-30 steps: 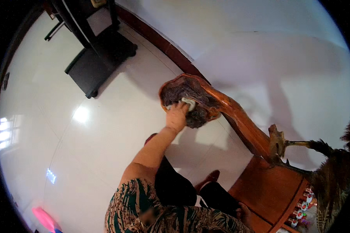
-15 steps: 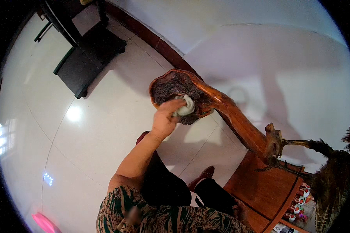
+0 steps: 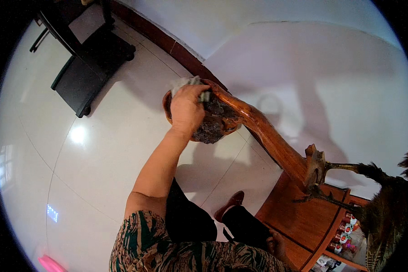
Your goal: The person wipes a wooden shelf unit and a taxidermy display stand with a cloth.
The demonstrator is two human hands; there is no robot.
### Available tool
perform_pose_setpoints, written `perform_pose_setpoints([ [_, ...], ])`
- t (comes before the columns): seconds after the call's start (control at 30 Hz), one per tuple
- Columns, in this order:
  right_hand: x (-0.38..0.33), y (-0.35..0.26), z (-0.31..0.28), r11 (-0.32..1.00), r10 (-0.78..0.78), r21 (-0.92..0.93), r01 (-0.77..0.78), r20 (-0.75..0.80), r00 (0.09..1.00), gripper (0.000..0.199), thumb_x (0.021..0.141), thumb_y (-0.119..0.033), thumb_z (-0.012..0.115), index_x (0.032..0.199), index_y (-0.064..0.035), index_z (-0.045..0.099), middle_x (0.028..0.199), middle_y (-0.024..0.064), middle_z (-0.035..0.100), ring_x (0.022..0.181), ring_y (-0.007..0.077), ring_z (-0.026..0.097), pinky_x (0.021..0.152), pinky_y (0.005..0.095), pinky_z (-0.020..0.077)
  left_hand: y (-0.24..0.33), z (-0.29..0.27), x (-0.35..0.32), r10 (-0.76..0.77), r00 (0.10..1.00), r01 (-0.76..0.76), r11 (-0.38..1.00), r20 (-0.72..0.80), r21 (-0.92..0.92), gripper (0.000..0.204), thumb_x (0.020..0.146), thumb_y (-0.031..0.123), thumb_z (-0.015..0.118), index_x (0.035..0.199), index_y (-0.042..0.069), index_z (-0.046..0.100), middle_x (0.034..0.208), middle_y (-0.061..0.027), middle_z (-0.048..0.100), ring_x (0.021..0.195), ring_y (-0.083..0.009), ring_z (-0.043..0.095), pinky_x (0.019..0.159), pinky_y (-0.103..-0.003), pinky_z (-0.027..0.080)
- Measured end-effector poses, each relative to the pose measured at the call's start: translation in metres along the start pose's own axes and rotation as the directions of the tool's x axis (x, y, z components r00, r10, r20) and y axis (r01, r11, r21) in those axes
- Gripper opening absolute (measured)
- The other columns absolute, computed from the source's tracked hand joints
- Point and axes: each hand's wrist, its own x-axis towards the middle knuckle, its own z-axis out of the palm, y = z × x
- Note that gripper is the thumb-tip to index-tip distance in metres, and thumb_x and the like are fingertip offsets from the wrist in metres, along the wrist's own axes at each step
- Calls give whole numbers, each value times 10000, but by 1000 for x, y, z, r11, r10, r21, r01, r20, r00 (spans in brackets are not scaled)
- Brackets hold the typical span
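My left hand (image 3: 187, 108) is closed over a pale grey-green cloth (image 3: 190, 81), pressing it against the far rim of a carved wood piece (image 3: 217, 124). This piece has a dark, rough, bark-like face and a glossy orange-brown edge. From it a polished curved trunk (image 3: 272, 138) runs down to the right, to a wooden cabinet. Low in the view, my right hand (image 3: 275, 242) rests near my right knee and the cabinet's edge; its fingers are too dim and partly hidden to make out.
A feathered bird figure (image 3: 387, 213) stands at the right, one leg (image 3: 347, 167) by the trunk. The cabinet top (image 3: 294, 213) is reddish wood, with several small items (image 3: 344, 235) on a shelf below. A black wheeled stand (image 3: 84, 77) is at upper left; a pink object (image 3: 50, 264) lies lower left.
My left hand has moved up and slightly left with the cloth, from the middle of the dark face to the far rim. The whole view has shifted slightly. My right hand stays low.
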Motion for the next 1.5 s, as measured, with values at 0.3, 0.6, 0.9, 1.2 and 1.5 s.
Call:
perform_pose_setpoints([
  [0.3, 0, 0, 5, 1000, -1, 14, 1, 15, 1000, 326, 988, -287, 500, 1223, -64, 532, 771, 84, 655, 425, 98, 489, 329, 239, 355, 74, -23, -61, 312, 950, -275, 833, -3, -481, 498, 616, -16, 615, 1107, 64, 615, 1105, -133, 604, 1071, -336, 571, 917, -416, 465],
  [0.6, 4, -2, 3, 997, -41, -65, 41, 6, 999, 325, 998, -302, 471, 1203, -61, 549, 753, 99, 643, 415, 99, 443, 358, 237, 376, 11, 35, -73, 491, 864, -483, 871, 110, -94, 335, 696, 32, 604, 1027, 79, 594, 1110, -81, 555, 1081, -274, 539, 915, -384, 474],
  [0.9, 5, 0, 0, 999, -27, -18, 28, 46, 999, 275, 994, -273, 488, 1149, -63, 573, 754, 87, 650, 419, 101, 477, 334, 247, 375, -113, 39, -114, -752, 641, 664, 645, -156, -377, 364, 792, -18, 588, 1149, -8, 522, 1170, -163, 541, 1087, -268, 539, 924, -357, 442],
  [1.2, 0, -3, 4, 993, -67, -98, 70, 29, 997, 335, 984, -289, 510, 1213, -46, 532, 783, 97, 664, 389, 106, 430, 343, 252, 376, -121, 78, -83, -811, 455, 614, -15, 369, -789, 467, 906, 19, 501, 1355, 18, 374, 1298, -142, 517, 1136, -285, 544, 935, -394, 468],
  [1.5, -16, -3, 20, 992, -40, -123, 33, -58, 997, 379, 979, -310, 521, 1257, -54, 493, 772, 73, 653, 393, 100, 410, 336, 251, 350, -96, 56, -141, -816, 513, 729, 249, 268, -638, 404, 862, 33, 511, 1263, -19, 499, 1143, -180, 616, 1002, -291, 614, 874, -342, 478],
])
